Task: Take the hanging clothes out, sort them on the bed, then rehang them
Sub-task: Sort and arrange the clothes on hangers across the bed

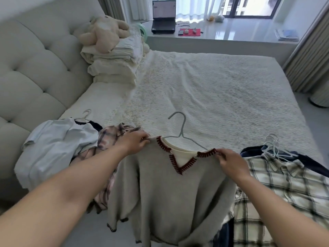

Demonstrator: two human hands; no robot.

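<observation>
A grey V-neck sweater (pixel 170 193) with dark red stitched trim lies at the near edge of the bed (pixel 213 90), with a pale wire hanger (pixel 181 132) in its neck. My left hand (pixel 133 142) pinches its left shoulder. My right hand (pixel 229 162) pinches its right shoulder at the collar. To the left lie a light blue shirt (pixel 53 147) and a pink plaid shirt (pixel 110 139). On the right a cream-and-black plaid shirt (pixel 277 189) lies on dark garments, with pale hangers (pixel 274 147) at its neck.
Folded cream bedding (pixel 114 59) with a plush toy (pixel 105 31) stands at the head of the bed by the tufted headboard (pixel 35 59). Beyond the bed, a window ledge (pixel 231 32) holds a laptop (pixel 163 16). Curtains (pixel 309 59) hang on the right.
</observation>
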